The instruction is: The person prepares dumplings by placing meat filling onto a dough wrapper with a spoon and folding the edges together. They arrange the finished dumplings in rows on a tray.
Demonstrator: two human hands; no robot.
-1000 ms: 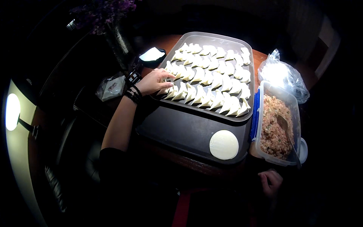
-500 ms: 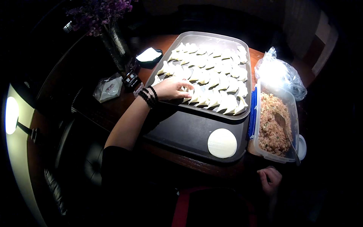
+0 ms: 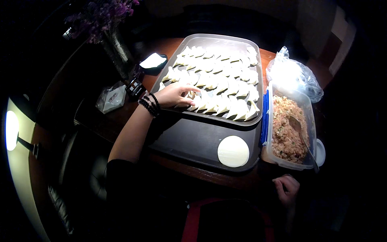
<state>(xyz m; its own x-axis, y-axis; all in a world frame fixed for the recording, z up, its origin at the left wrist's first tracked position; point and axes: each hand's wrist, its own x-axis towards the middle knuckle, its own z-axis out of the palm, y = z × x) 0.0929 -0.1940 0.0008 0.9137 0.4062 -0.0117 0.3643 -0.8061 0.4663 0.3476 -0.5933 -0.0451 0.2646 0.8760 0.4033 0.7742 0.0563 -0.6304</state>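
Note:
My left hand (image 3: 175,96), with black bead bracelets at the wrist, reaches over the near left part of a grey tray (image 3: 219,119). Its thumb and fingers are apart, beside a pale folded dumpling (image 3: 196,101) at the left end of the nearest row. Several rows of dumplings fill this tray. My right hand (image 3: 287,188) is loosely closed near the table edge, below a plastic box; nothing shows in it. A round dough wrapper (image 3: 233,151) lies on a second dark tray (image 3: 181,139), partly under the first.
The clear box (image 3: 312,121) holds minced filling (image 3: 287,133) with a metal spoon (image 3: 302,135) in it. Behind stands a clear plastic bag (image 3: 298,76). At the left are a vase of purple flowers (image 3: 100,18), a small packet (image 3: 112,99) and a dark dish with white tissue (image 3: 153,60).
My left hand has drawn slightly left, and the gap between its thumb and fingers has widened beside the dumpling. The whole view has shifted a little; my right hand stays curled.

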